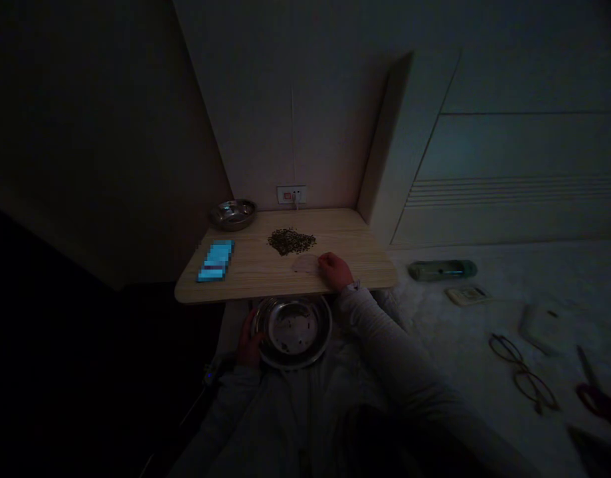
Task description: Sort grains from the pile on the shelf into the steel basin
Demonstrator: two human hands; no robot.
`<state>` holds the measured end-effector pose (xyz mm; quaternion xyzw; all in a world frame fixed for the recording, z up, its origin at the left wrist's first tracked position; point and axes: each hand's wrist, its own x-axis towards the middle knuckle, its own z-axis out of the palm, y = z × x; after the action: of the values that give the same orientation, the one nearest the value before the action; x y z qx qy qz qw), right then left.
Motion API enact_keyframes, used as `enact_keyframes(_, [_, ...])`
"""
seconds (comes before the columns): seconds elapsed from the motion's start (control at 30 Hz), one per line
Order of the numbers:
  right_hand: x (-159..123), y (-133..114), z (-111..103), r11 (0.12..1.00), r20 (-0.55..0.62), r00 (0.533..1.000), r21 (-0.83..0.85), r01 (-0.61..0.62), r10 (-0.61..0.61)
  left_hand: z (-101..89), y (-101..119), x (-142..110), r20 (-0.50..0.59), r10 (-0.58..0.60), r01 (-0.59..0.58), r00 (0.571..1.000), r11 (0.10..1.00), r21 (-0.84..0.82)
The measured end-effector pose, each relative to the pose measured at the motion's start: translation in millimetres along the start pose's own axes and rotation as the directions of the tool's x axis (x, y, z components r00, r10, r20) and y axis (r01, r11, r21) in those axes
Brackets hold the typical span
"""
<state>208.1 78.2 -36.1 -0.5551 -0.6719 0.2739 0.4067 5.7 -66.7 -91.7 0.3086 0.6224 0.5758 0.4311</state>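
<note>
Dim room; pale wall [325,106], probably white headboard [515,153].

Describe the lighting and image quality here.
Head view: very dim overall, left side and lower middle nearly black; the phone is the brightest patch, its screen pixelated; scissors at the right edge look soft and dark; the bowl on the table shows faint glints.

On the table [256,282], the phone [216,261] lies before the bowl [233,215], left of the pile [290,241].
</note>
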Motion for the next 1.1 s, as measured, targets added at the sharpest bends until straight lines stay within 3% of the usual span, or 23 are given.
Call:
enact_keyframes(0.1, [-0.6,-1.4,-0.8,1.0,0.01,1.0,-0.014,0.005,-0.005,0.0,-2.8,1.3,0.005,-0.011,0.011,1.0,1.0,-0.029])
enact_keyframes(0.27, [-1.2,-4.0,-2.4,1.0,0.041,0.999,-0.015,-0.004,0.004,2.3,-3.9,-0.3,-0.035,0.074,-0.074,0.997,0.997,-0.004])
enact_keyframes(0.5, [-2.2,-3.0,-3.1,1.0,0.065,0.998,0.031,0.0,-0.002,4.8,7.9,-4.4,0.011,-0.055,0.055,0.998,0.997,-0.061])
enact_keyframes(0.67, [-1.1,-0.1,-2.0,1.0,0.083,0.996,0.005,0.008,-0.009,3.9,5.7,-2.3,-0.03,0.013,-0.014,0.999,0.999,-0.03])
enact_keyframes(0.83, [-0.9,-0.8,-2.2,0.999,0.101,0.995,0.037,0.006,-0.01,-0.4,0.8,0.1,0.032,-0.002,0.003,0.999,1.0,-0.016])
enact_keyframes(1.0, [-1.7,-3.2,-2.6,1.0,0.039,0.999,0.018,-0.002,0.001,0.4,1.2,-1.7,0.032,0.001,0.001,0.999,0.998,-0.064])
enact_keyframes(1.1, [-1.5,-1.9,-2.0,1.0,0.067,0.998,0.021,0.0,-0.001,1.6,1.5,-2.4,0.031,-0.022,0.024,0.999,0.995,-0.093])
